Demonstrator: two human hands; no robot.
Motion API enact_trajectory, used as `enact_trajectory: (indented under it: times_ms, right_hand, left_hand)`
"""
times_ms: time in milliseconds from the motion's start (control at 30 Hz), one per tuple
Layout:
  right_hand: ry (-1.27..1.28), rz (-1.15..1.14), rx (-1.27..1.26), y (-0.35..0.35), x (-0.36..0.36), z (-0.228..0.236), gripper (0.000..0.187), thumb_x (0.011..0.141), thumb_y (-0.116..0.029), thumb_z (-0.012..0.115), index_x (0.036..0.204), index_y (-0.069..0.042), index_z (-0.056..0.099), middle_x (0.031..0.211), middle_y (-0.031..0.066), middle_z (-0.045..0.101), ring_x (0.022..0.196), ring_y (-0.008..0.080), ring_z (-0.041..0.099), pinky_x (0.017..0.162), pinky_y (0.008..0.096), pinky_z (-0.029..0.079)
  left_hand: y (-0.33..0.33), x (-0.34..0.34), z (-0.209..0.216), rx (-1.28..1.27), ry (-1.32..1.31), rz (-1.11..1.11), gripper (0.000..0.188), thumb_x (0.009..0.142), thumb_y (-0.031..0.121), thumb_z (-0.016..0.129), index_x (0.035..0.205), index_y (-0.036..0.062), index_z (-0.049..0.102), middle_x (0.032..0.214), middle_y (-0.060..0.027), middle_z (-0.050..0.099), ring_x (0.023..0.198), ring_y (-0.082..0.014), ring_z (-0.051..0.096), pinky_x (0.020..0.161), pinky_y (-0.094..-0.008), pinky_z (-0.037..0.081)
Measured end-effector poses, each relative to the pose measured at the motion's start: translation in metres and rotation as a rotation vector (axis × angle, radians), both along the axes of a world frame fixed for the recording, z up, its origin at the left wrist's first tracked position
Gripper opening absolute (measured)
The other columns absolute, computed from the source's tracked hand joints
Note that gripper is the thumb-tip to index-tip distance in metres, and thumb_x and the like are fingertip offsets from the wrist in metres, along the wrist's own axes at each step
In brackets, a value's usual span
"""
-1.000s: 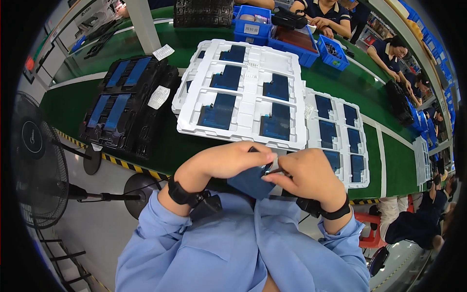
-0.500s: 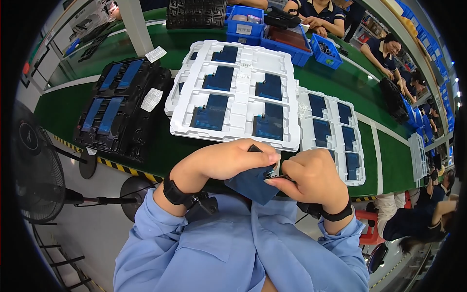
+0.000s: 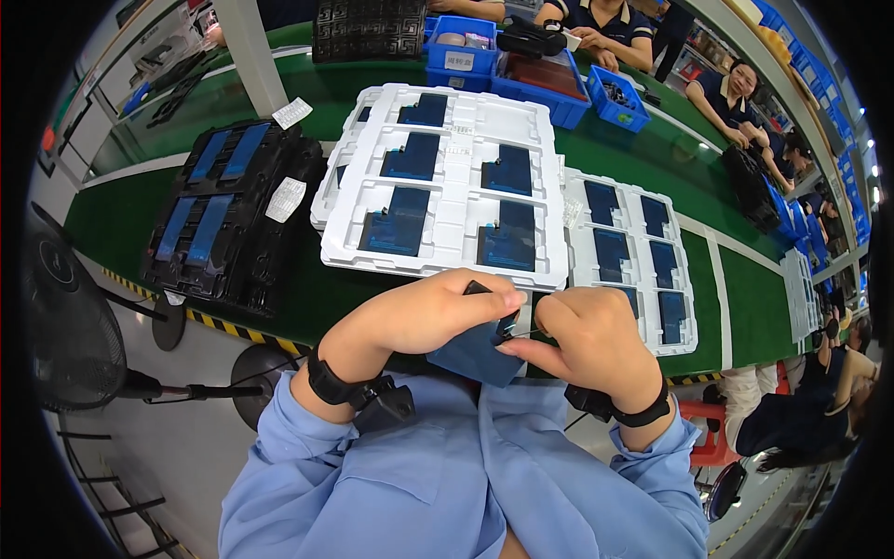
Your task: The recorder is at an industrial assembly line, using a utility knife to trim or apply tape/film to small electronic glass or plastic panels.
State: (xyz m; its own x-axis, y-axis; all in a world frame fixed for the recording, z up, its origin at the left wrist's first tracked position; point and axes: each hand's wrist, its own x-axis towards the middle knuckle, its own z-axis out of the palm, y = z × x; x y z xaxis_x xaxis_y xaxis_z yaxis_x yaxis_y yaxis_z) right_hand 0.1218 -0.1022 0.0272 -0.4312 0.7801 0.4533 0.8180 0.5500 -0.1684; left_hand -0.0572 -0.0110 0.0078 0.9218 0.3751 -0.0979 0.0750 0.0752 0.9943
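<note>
My left hand grips a flat dark blue battery by its upper end, in front of the white tray's near edge. The thumb presses near a small connector with shiny bits at the battery's side. Close beside that connector, my right hand is closed in a pinch. A thin metallic sliver shows between its fingertips and the battery; the rest of it is hidden in the fingers. The white plastic tray holds several similar blue batteries, and some of its pockets are bare.
A second white tray with batteries lies to the right. Black trays with blue pieces and paper labels are stacked at left. Blue bins stand beyond on the green bench. A fan is at far left. Co-workers sit across the bench.
The view has shifted slightly. My left hand still holds the battery; the right hand's fingertips have drawn a little, and the thin sliver now shows between them and the connector.
</note>
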Motion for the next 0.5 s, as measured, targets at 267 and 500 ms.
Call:
enact_trajectory:
  times_ms: [267,500]
  right_hand:
    - [-0.026,-0.039,-0.037,-0.0015,0.0007,-0.0002,0.041,0.069,-0.040,0.067,0.059,-0.007,0.047,0.045,0.0059,0.045,0.041,0.0222,0.050,0.038,0.0316,0.038]
    - [-0.037,-0.056,-0.054,-0.0016,0.0009,-0.0019,0.042,0.070,-0.041,0.067,0.058,-0.007,0.046,0.044,0.0068,0.045,0.040,0.0230,0.050,0.037,0.0319,0.038]
  left_hand:
    - [-0.0032,-0.0018,0.0045,0.049,-0.010,0.032,0.030,0.090,0.026,0.045,0.094,-0.0008,0.059,0.085,-0.0029,0.059,0.080,-0.0094,0.048,0.075,-0.0236,0.039]
    - [-0.0045,-0.0020,0.0021,0.064,-0.021,0.047,0.030,0.090,0.026,0.045,0.093,-0.0009,0.059,0.083,-0.0027,0.058,0.078,-0.0091,0.048,0.074,-0.0230,0.039]
